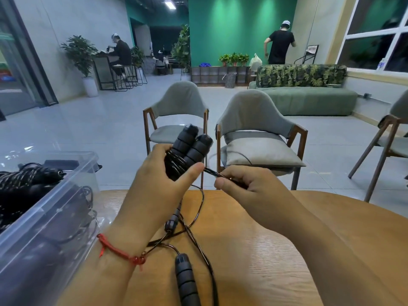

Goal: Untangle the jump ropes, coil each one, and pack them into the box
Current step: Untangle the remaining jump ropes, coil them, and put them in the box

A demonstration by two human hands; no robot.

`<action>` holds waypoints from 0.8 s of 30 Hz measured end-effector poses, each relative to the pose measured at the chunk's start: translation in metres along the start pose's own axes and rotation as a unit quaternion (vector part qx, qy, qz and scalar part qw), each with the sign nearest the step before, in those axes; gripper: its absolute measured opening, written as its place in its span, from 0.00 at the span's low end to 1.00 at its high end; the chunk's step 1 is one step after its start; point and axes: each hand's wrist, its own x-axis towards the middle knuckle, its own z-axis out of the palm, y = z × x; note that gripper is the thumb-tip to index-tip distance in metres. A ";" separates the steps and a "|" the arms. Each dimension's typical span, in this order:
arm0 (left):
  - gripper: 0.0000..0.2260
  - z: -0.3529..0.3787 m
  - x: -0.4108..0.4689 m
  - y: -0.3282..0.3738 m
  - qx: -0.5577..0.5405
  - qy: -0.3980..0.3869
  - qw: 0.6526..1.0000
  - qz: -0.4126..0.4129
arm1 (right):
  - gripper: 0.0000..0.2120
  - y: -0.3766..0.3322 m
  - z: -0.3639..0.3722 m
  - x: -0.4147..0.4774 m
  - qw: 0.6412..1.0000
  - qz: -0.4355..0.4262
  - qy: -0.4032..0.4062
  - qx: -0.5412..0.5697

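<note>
Loose handle (186, 281) lay on the table (254, 250) amid tangled cord. Left hand (154, 173) gripped a coiled rope (189, 149), right hand (247, 182) pinched its tail (212, 172), box (44, 217) sat left. If that pinch slipped, the wraps would probably spring loose.

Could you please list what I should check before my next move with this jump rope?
1. Left hand grips both handles together: ok.
2. Right hand pinches the cord: ok.
3. Cord taut between the hands: ok.
4. Held rope free of the second rope on the table: cannot tell.
5. Box open: ok; room left inside: cannot tell.
</note>
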 end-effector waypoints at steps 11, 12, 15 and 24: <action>0.30 0.013 -0.006 -0.004 0.103 -0.099 0.986 0.084 | 0.16 -0.018 -0.020 -0.007 0.999 -0.019 0.001 -0.037; 0.31 0.014 -0.010 -0.002 0.108 -0.108 0.983 0.098 | 0.16 -0.019 -0.021 -0.008 0.999 -0.016 0.000 -0.029; 0.32 0.020 -0.015 0.001 0.162 -0.098 0.973 0.134 | 0.17 -0.025 -0.020 -0.009 0.999 -0.015 -0.032 -0.003; 0.24 0.007 -0.015 0.011 0.166 -0.302 0.921 0.183 | 0.19 -0.014 -0.034 -0.008 0.999 -0.018 -0.033 0.001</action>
